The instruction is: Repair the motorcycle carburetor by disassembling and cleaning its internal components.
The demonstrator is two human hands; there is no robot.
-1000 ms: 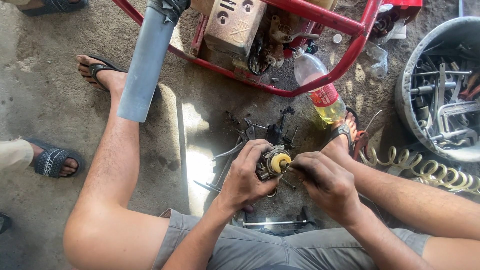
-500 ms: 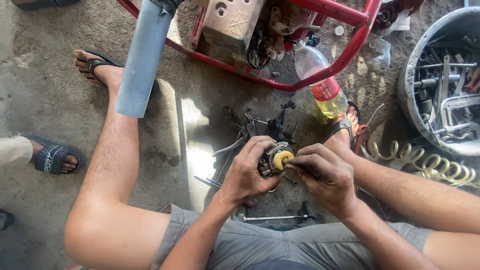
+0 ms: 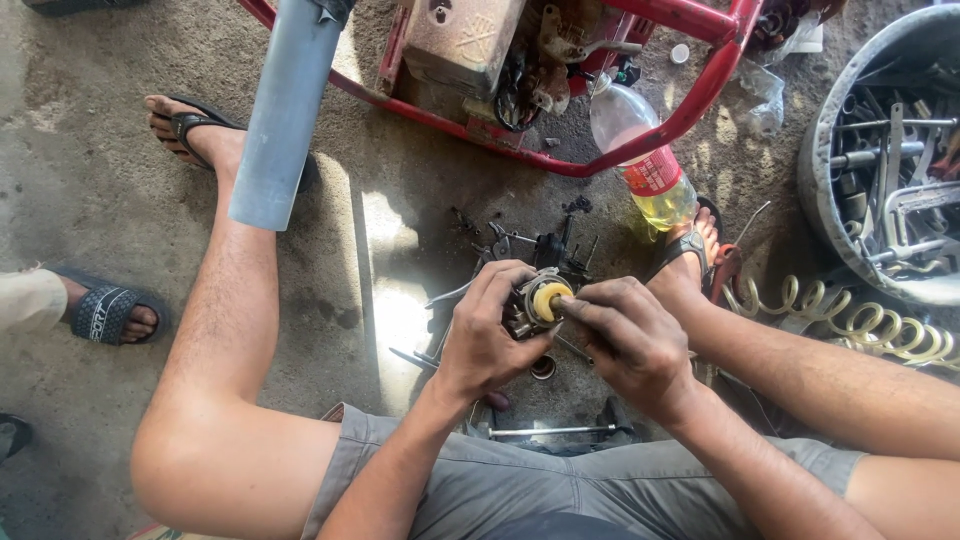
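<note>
My left hand (image 3: 487, 335) grips a small metal engine part (image 3: 537, 302) with a round yellow piece at its middle, held low between my knees. My right hand (image 3: 628, 340) pinches at the yellow piece from the right, its fingertips touching the part; whether a small tool is in it is hidden. Both hands are grimy. Under them on the concrete lie several dark metal parts and hand tools (image 3: 530, 250), and a long metal rod (image 3: 552, 431) lies near my shorts.
A red-framed engine machine (image 3: 520, 60) stands ahead, with a grey pipe (image 3: 285, 110) at its left. A plastic bottle of yellow liquid (image 3: 645, 165) lies by my right foot. A grey tub of tools (image 3: 890, 160) and a coiled hose (image 3: 850, 320) are right. Another person's sandalled foot (image 3: 105, 312) is left.
The view has shifted slightly down and left. My hands have stayed on the metal part, with the right fingers working at the yellow piece.
</note>
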